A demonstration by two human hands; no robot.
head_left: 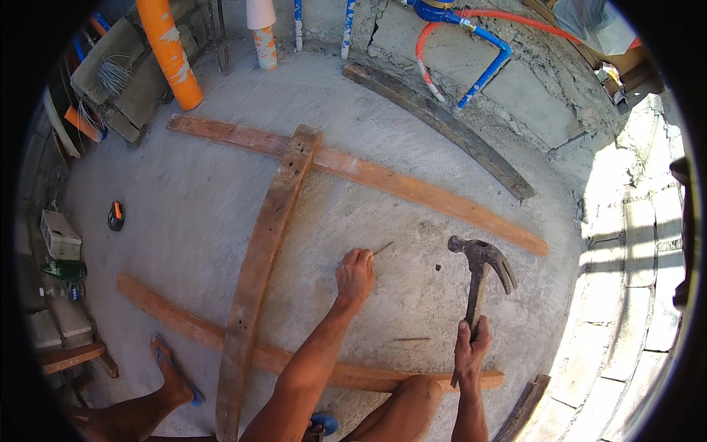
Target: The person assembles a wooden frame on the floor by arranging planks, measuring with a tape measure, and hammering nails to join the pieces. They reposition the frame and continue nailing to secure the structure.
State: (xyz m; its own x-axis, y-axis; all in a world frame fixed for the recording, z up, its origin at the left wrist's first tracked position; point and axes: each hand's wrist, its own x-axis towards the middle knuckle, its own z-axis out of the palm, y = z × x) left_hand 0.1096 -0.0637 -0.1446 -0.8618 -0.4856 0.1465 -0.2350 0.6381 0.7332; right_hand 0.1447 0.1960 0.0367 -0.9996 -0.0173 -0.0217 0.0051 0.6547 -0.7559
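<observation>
My left hand is down at the concrete floor, fingers closed round one end of a thin nail. My right hand grips the wooden handle of a claw hammer, its metal head raised and pointing away from me. Between my hands a second nail lies loose on the floor. To the left of my left hand a wooden crosspiece rests across two long wooden strips, the far strip and the near strip. Dark holes or nail heads show at the crosspiece's far end.
An orange and black tape measure lies at the left, near a hollow block. A weathered plank lies by the far wall. Orange pipes and blue pipes rise at the back. A block wall borders the right.
</observation>
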